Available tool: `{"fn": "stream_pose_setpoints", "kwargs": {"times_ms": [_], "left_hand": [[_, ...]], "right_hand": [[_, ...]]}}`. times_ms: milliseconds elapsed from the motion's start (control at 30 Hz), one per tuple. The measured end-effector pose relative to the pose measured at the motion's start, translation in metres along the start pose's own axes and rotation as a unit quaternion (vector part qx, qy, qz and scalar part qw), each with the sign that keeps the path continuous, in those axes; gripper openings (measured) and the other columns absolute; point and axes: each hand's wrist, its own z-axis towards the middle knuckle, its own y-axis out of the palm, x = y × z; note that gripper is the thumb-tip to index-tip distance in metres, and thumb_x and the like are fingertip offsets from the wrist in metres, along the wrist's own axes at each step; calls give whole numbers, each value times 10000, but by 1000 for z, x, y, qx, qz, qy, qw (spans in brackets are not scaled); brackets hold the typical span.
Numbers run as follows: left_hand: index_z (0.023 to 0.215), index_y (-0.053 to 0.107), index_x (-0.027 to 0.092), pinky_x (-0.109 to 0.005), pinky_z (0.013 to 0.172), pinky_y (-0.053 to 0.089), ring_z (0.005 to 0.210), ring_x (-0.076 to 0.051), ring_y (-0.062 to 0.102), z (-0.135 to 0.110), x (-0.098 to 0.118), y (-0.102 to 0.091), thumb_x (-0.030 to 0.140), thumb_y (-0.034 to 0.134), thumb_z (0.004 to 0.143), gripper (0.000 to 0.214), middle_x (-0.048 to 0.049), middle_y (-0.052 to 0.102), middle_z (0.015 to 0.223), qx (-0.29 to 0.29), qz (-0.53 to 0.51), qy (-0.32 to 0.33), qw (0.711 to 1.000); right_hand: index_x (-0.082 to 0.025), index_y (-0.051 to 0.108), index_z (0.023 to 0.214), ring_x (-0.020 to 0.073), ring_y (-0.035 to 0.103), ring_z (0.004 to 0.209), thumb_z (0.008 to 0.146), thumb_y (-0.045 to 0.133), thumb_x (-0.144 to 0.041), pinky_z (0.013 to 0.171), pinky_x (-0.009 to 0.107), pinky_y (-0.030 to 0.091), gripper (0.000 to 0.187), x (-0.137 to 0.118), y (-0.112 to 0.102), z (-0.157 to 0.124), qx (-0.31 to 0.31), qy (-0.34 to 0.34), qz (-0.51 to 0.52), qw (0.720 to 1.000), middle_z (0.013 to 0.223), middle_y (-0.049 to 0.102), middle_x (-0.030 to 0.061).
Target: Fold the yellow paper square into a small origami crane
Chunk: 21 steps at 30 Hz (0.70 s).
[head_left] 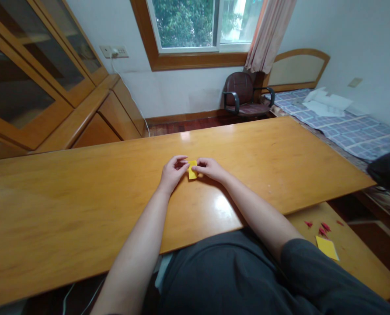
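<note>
A small folded piece of yellow paper (193,173) is held up just over the wooden table (83,197), between my two hands. My left hand (174,171) pinches its left edge with thumb and fingers. On the other side, my right hand (209,168) grips the right edge, the thumb lying across the front of the paper. The fingertips behind the paper are partly hidden.
At the lower right, a lower wooden surface (362,249) bears a yellow paper stack (327,247) and several small red folded pieces (322,231). Beyond the table stand a brown armchair (239,92), a bed (346,122) and a glass-door cabinet (67,105).
</note>
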Motion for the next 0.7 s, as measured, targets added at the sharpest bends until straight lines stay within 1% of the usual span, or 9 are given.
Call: {"fn": "stream_pose_setpoints", "kwargs": {"times_ms": [233,500,600,700], "left_hand": [[972,720,171,-338,868,527,890,-193,670,-1,4,-1,382,725,760,300,-71,729,956,-13,32,5,999],[1004,728,184,-356,899,520,936,-210,670,-2,5,-2,401,712,769,321,-76,732,1006,-13,41,14,999],[962,735,189,-352,902,513,936,-208,669,-2,5,-2,401,698,782,280,-72,731,989,-13,56,27,998],[934,732,190,-343,881,517,910,-204,671,-2,6,-2,403,696,782,264,-65,731,957,-12,64,25,998]], "right_hand": [[-148,568,714,98,451,605,759,654,-489,579,230,328,354,-3,-1,-1,-9,7,28,1000,642,529,-26],[-144,577,719,99,469,604,754,664,-483,581,229,342,352,-4,-1,-1,-13,11,37,999,648,553,-19],[-146,578,714,101,470,604,757,663,-468,586,230,350,336,-5,-1,-1,-12,10,32,999,641,553,-19],[-147,579,716,103,472,610,758,660,-462,589,229,362,328,-6,-1,-1,-12,10,30,999,644,555,-19]]}}
